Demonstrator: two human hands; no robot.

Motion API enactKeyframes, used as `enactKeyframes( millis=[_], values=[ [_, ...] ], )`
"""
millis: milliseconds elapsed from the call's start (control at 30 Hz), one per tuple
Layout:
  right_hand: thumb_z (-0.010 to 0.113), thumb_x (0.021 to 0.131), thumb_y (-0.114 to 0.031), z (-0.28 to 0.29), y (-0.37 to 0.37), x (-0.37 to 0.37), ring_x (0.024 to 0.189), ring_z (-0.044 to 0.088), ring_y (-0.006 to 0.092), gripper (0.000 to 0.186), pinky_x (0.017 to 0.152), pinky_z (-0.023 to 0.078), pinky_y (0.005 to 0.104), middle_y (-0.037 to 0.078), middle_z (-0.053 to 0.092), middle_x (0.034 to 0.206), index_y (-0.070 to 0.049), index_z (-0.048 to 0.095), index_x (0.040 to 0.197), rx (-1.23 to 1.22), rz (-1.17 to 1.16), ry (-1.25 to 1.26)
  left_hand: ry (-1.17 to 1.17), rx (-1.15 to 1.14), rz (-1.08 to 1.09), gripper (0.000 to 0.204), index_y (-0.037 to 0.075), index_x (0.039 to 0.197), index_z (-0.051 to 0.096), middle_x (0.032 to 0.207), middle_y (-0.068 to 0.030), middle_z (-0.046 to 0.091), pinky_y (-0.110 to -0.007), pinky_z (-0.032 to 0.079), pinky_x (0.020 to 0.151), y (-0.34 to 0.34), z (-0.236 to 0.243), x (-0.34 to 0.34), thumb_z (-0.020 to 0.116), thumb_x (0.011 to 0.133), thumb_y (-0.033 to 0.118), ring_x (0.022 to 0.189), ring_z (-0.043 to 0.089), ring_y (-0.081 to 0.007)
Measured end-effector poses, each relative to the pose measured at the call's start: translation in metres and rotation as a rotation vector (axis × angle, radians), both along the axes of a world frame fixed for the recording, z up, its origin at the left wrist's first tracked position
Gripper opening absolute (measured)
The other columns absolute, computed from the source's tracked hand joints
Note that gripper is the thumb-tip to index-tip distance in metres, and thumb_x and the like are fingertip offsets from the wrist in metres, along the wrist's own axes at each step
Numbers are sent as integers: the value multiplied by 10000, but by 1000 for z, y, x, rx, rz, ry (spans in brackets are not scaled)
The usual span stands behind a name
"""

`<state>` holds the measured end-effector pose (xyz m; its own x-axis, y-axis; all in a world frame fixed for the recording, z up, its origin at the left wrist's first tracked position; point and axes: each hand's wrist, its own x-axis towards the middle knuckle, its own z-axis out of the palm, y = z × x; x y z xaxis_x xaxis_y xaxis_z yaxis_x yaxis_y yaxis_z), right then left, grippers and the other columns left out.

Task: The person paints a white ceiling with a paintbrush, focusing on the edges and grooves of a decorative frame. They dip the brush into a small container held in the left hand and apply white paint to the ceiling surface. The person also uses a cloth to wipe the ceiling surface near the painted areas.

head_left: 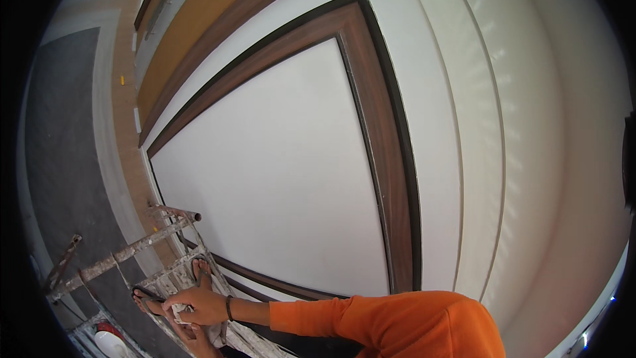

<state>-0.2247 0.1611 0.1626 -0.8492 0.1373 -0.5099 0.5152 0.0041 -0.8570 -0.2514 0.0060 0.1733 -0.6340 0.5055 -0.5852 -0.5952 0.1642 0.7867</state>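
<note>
My right hand (207,306), on an orange-sleeved arm with a dark band at the wrist, is low in the view, its fingers bent round a small whitish, crumpled piece like a rag (179,310). Just below it, my left hand (199,343) is raised close against the same piece. Part of the left hand is hidden by the right, so its grip is unclear. Beneath both hands are my sandalled feet (147,299), standing on a paint-spattered scaffold platform (248,343).
Scaffold rails (132,249) spotted with paint run left of my feet. A white wall panel (285,159) with a brown wooden frame (363,86) rises beside me. Far below lies the grey and tan floor (66,113). A white and red round object (110,343) sits at lower left.
</note>
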Motion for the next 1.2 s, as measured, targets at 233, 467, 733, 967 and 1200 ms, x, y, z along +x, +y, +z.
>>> enactKeyframes(
  millis=[233,467,733,967,1200],
  values=[
    [543,1039,-195,14,5,29,1174,618,260,533,1006,454,390,150,577,1362,-81,405,1541,-230,-111,-186,-52,-260,-186,499,-60,1358,546,1266,-209,628,-375,520,926,-16,-21,18,589,1046,327,1111,611,-284],
    [598,1038,-299,40,-24,64,1508,-69,198,927,1219,222,434,77,-146,1643,-183,-121,1613,-1189,-869,-263,171,-269,215,472,-82,1307,561,1255,-252,623,-404,502,940,62,33,6,501,1072,323,1089,613,-323],
    [598,1028,-354,-23,-9,51,1371,489,243,570,1119,433,462,104,462,1520,-92,396,1492,-1088,-1081,-180,536,-272,108,414,-90,1219,592,1146,-260,641,-429,499,923,65,66,-21,552,1057,289,998,619,-342],
    [618,1024,-353,45,165,-42,844,725,205,221,779,601,310,78,728,1025,-136,651,1047,-1371,-956,107,516,-210,7,479,-108,1213,607,1119,-248,673,-443,517,907,37,88,-14,531,1042,333,979,652,-357],
    [630,849,-80,274,406,-172,736,678,249,53,731,605,459,85,645,802,-38,611,876,-233,-673,408,288,-330,-31,477,-123,1189,609,1100,-239,670,-411,520,887,-11,53,2,504,1063,324,950,648,-314]
  ],
)
